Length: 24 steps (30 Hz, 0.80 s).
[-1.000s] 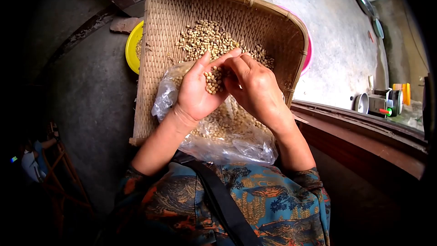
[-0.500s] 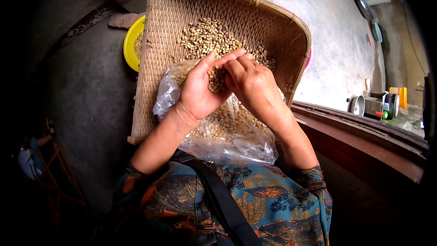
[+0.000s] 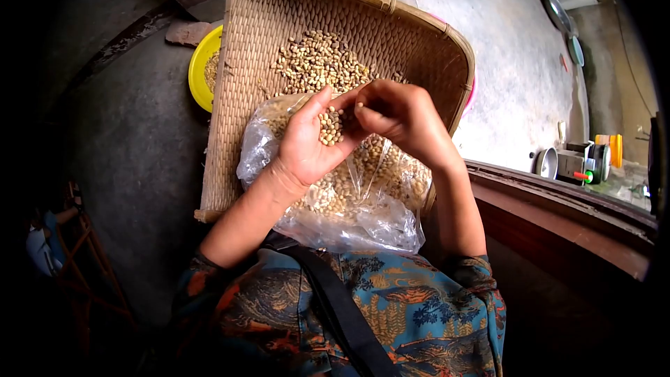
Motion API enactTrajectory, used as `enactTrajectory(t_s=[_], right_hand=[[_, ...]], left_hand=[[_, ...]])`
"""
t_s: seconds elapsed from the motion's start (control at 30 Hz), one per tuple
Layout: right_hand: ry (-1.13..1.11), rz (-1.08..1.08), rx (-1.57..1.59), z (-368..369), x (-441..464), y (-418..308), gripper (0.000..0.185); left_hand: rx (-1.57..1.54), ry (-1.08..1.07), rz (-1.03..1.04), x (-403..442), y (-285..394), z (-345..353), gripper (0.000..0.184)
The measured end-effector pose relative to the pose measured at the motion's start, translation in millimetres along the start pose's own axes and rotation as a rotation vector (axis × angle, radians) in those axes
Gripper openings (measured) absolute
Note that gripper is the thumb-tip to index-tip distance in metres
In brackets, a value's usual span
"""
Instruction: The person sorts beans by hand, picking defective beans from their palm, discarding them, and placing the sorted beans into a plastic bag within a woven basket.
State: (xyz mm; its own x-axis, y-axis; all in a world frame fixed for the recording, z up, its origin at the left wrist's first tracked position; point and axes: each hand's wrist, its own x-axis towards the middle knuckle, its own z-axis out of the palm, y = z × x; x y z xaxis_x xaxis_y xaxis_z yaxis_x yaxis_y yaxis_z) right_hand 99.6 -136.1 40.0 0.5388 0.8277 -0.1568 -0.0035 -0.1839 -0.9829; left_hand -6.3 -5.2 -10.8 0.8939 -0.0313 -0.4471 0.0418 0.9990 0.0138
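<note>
My left hand (image 3: 305, 141) is cupped palm up, holding a small heap of beans (image 3: 331, 126). Beside it my right hand (image 3: 399, 117) is pinched, with one pale bean (image 3: 359, 105) at its fingertips. Both hands are above a woven basket (image 3: 244, 35). Beyond them a pile of tan and dark beans (image 3: 321, 63) lies on the weave. Under my wrists a clear plastic bag (image 3: 384, 220) full of pale beans rests at the near side of the basket.
A yellow basin (image 3: 201, 70) with beans stands left of the basket, near a brick (image 3: 187, 33). A pink rim (image 3: 472, 94) shows at the right. A wooden sill (image 3: 558, 213) and a metal bowl (image 3: 548, 163) are farther right. Part of a person (image 3: 45, 243) is at far left.
My right hand has turned and drawn back slightly to the right from the left palm, and a bean now shows at its fingertips. More of the beans in the left palm are visible.
</note>
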Motion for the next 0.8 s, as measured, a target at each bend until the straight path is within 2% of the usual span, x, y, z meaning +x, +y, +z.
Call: enactTrajectory(t_s=[0.03,0.07,0.13,0.17,0.2,0.27,0.3,0.4,0.43,0.53,0.57,0.67,0.8], right_hand=[[-0.030,0.021,0.209,-5,3,-1,0.018],[-0.070,0.053,0.300,-16,0,-9,0.014],[-0.132,0.043,0.782,-18,-4,-6,0.010],[-0.160,0.038,0.914,-17,-4,-1,0.008],[-0.257,0.019,1.031,-17,-3,10,0.018],[-0.179,0.094,1.189,-4,-1,12,0.029],[-0.296,0.047,1.407,0,3,22,0.046],[-0.253,0.098,1.528,8,-5,24,0.058],[-0.289,0.089,1.674,11,-7,24,0.076],[-0.223,0.039,1.669,17,-12,11,0.085],[-0.216,0.037,1.662,16,-13,11,0.092],[-0.214,-0.008,1.644,15,-15,12,0.092],[-0.190,-0.039,1.638,11,-18,13,0.094]], left_hand=[[-0.105,-0.171,-0.051,2,3,-12,0.037],[-0.063,-0.142,-0.042,1,2,-9,0.038],[0.024,-0.085,-0.026,-6,0,11,0.040],[0.002,-0.058,-0.037,-5,1,6,0.043],[-0.031,-0.127,-0.059,-1,3,-3,0.042],[-0.100,-0.253,-0.103,3,6,-18,0.042],[-0.076,-0.185,-0.084,0,7,-13,0.033],[-0.097,-0.125,-0.067,-1,12,-19,0.037],[-0.101,-0.108,-0.043,1,12,-20,0.037],[0.094,-0.212,-0.017,-4,14,-9,0.037],[0.080,-0.174,-0.016,-3,14,-11,0.036],[-0.058,-0.100,-0.033,-1,15,-16,0.036],[-0.072,-0.076,-0.010,0,13,-16,0.035]])
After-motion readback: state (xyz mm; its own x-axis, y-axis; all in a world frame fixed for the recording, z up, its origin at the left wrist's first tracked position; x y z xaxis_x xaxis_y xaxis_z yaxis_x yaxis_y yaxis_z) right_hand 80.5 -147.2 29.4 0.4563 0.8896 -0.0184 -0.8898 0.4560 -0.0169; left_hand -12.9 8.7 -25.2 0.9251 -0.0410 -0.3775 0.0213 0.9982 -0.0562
